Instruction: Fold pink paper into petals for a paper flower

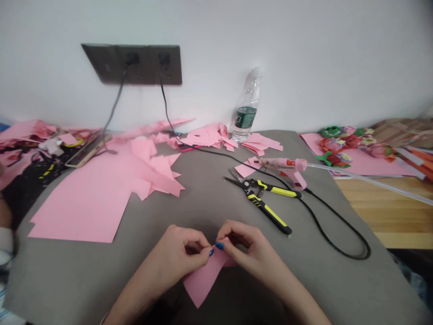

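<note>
Pink paper (pixel 203 284) was pinched at its upper edge by the left hand (pixel 179 253) and right hand (pixel 250 246), thumbs closed to fingers; below both hands, its long axis was slanted down-left, neither clearly nearer.

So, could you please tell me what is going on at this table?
A person's left hand and right hand pinch a small pink paper piece. Beyond the right hand, a yellow-and-black hand tool lies open on the grey table, with a pink glue gun past it. Larger pink paper lies to the left.
</note>
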`<state>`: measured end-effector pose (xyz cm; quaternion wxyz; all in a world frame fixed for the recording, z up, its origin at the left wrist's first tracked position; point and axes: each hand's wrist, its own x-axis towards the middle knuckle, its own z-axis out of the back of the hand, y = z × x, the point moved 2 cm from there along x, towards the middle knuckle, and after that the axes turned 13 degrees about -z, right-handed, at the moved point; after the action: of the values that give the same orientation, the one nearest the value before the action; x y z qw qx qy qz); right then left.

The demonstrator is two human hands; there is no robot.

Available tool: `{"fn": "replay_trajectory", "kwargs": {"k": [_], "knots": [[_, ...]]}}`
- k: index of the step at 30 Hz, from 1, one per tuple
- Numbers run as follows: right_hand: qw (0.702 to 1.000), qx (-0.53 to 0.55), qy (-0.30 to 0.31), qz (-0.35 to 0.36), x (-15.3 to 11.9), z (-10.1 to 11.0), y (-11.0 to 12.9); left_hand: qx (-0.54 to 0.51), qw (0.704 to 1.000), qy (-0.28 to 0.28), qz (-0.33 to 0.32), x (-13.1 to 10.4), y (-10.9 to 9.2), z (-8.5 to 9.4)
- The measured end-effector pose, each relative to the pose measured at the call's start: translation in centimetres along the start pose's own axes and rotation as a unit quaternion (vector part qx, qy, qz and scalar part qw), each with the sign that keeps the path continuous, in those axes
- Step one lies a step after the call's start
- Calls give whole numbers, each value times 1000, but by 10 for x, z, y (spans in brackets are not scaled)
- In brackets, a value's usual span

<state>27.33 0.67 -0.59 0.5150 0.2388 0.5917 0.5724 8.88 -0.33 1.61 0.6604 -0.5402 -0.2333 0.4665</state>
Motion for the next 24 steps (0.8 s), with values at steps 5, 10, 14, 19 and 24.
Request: {"fn": "replay_trajectory", "kwargs": {"k": [5, 10, 14, 19, 24], "knots": [[1000, 22, 1, -18, 3, -3, 0, 52, 998, 16, -43, 1, -6, -1], [999, 24, 21, -36, 1, -1, -1, 90, 994, 11, -57, 1, -1, -2], [998, 18, 32, -51, 0, -1, -2, 84, 995, 25, -55, -1, 1, -1], [999, -5, 22, -33, 1, -7, 0, 93, 993, 43, -65, 0, 2, -5], [1000, 10, -7, -25, 0, 3, 1, 78, 990, 62, -99, -2, 4, -4]]}}
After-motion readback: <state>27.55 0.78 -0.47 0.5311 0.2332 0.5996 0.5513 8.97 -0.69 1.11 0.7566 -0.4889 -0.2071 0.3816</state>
